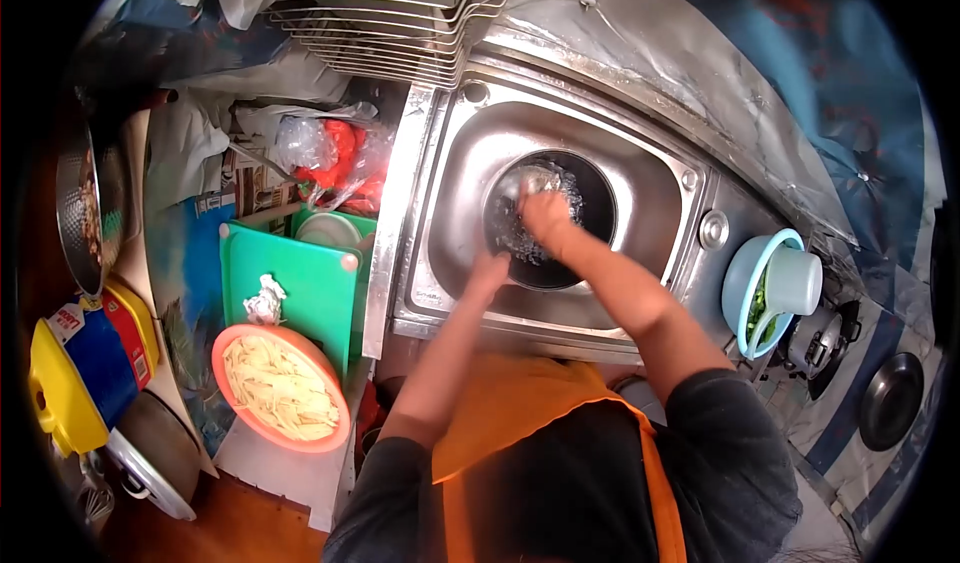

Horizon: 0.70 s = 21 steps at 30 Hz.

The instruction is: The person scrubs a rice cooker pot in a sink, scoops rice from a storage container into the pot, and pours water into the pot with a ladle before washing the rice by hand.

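Note:
A round black pan (597, 203) sits in the steel sink (450, 178), with water splashing and glinting inside it. My left hand (489, 271) is closed at the pan's near left rim. Inside the pan, my right hand (545, 215) is closed, fingers pointing down into the splashing water. A pale, shiny blur (522, 178) lies beside its fingers; I cannot tell if it is a scrubber, foam or running water.
Left of the sink are a green cutting board (290, 278) and an orange bowl of pale cut strips (280, 388). A wire dish rack (380, 38) stands behind. To the right, a light blue basin (740, 283) holds greens and a white dipper (795, 281).

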Each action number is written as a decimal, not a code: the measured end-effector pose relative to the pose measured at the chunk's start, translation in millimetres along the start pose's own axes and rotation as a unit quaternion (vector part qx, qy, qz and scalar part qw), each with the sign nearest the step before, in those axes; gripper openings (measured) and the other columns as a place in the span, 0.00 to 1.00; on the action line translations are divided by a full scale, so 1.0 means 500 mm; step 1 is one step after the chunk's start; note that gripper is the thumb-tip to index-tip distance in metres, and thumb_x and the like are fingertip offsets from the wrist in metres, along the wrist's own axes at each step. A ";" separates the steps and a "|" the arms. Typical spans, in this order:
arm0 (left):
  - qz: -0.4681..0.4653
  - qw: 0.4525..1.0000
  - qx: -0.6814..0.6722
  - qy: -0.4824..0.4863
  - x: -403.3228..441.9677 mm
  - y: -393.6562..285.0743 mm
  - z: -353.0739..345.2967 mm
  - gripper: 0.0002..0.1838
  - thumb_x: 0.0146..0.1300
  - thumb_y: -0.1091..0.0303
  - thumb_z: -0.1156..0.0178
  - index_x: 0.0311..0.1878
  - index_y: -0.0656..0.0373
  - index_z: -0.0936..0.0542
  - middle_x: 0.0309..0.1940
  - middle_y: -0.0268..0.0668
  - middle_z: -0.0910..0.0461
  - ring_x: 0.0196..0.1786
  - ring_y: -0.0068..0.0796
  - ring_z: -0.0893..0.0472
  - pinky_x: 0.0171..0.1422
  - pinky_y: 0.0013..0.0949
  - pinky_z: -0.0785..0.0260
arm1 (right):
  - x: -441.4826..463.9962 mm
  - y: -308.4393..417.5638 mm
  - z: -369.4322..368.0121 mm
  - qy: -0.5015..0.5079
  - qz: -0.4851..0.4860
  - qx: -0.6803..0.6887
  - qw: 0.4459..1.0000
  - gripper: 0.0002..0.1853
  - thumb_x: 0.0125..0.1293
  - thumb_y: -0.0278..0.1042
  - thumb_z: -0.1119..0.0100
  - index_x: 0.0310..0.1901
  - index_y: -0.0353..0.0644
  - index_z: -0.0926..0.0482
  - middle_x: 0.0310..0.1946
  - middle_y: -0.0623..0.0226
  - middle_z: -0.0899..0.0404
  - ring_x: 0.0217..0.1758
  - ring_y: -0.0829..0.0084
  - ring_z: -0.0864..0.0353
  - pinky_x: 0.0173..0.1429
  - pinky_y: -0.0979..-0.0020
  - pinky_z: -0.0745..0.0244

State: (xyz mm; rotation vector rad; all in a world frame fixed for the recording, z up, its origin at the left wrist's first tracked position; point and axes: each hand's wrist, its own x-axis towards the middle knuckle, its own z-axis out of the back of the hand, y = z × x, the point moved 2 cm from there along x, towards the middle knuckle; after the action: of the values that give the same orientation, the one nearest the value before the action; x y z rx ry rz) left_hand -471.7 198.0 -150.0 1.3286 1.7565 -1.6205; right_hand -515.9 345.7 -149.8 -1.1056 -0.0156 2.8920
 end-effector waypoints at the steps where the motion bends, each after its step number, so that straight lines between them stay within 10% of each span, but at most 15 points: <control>1: -0.001 1.000 0.020 -0.009 0.003 0.003 0.000 0.42 0.57 0.81 0.55 0.71 0.45 0.62 0.62 0.50 0.41 0.58 0.46 0.31 0.46 0.41 0.26 | 0.032 -0.035 0.000 -0.011 -0.079 0.076 0.994 0.20 0.69 0.36 0.65 0.54 0.35 0.28 0.37 0.53 0.19 0.40 0.57 0.17 0.45 0.60 0.22; 3: -0.001 0.998 0.057 -0.012 0.020 0.016 0.011 0.41 0.58 0.81 0.57 0.70 0.41 0.62 0.61 0.48 0.40 0.56 0.46 0.30 0.37 0.43 0.20 | 0.019 -0.102 -0.012 0.000 -0.176 0.145 0.974 0.18 0.67 0.37 0.61 0.50 0.38 0.25 0.39 0.53 0.19 0.43 0.61 0.18 0.47 0.62 0.23; 4: 0.001 0.997 0.070 -0.010 0.030 0.028 0.016 0.42 0.58 0.80 0.56 0.71 0.41 0.63 0.61 0.49 0.40 0.55 0.46 0.30 0.37 0.43 0.21 | -0.022 -0.121 -0.031 0.049 -0.034 0.007 0.998 0.17 0.67 0.38 0.60 0.46 0.41 0.22 0.47 0.55 0.21 0.51 0.62 0.20 0.47 0.64 0.23; 8: 0.046 0.998 0.052 0.000 0.014 0.008 0.009 0.40 0.60 0.74 0.52 0.71 0.54 0.62 0.54 0.49 0.31 0.49 0.39 0.25 0.38 0.39 0.21 | -0.138 -0.024 -0.014 0.233 -0.017 0.046 0.971 0.16 0.61 0.36 0.49 0.48 0.41 0.21 0.49 0.57 0.22 0.55 0.60 0.23 0.51 0.55 0.26; 11: 0.051 0.998 0.009 -0.032 0.034 0.036 0.019 0.23 0.61 0.73 0.51 0.60 0.64 0.37 0.47 0.45 0.25 0.45 0.38 0.21 0.38 0.39 0.20 | -0.086 0.064 -0.006 0.083 0.035 0.241 0.966 0.13 0.55 0.32 0.49 0.37 0.36 0.18 0.37 0.49 0.19 0.43 0.54 0.19 0.47 0.56 0.25; 12: 0.029 0.997 -0.044 0.064 0.039 0.035 0.024 0.33 0.61 0.76 0.53 0.69 0.56 0.52 0.55 0.48 0.32 0.50 0.44 0.23 0.38 0.41 0.20 | -0.041 0.052 -0.003 0.034 0.090 0.221 0.971 0.11 0.51 0.30 0.46 0.33 0.36 0.17 0.33 0.50 0.19 0.39 0.54 0.18 0.43 0.57 0.24; 16: 0.030 0.999 -0.029 0.013 0.008 0.004 0.003 0.31 0.58 0.81 0.58 0.66 0.59 0.48 0.57 0.48 0.34 0.51 0.45 0.24 0.41 0.42 0.19 | -0.023 -0.097 0.059 -0.035 -0.186 0.284 0.940 0.10 0.53 0.28 0.47 0.34 0.35 0.19 0.36 0.53 0.18 0.42 0.56 0.18 0.45 0.60 0.23; 21: 0.028 0.999 -0.013 0.028 0.021 0.020 -0.010 0.29 0.57 0.81 0.57 0.65 0.61 0.46 0.54 0.48 0.32 0.50 0.46 0.24 0.41 0.44 0.19 | -0.057 -0.131 -0.009 -0.089 -0.217 0.307 0.922 0.15 0.57 0.31 0.50 0.43 0.33 0.22 0.38 0.56 0.18 0.43 0.58 0.18 0.46 0.61 0.24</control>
State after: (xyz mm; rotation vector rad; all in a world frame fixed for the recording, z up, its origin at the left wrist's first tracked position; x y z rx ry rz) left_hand -467.0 205.5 -162.7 1.4112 1.7493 -1.5405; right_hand -489.2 409.8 -132.2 -0.6217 0.5294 2.3233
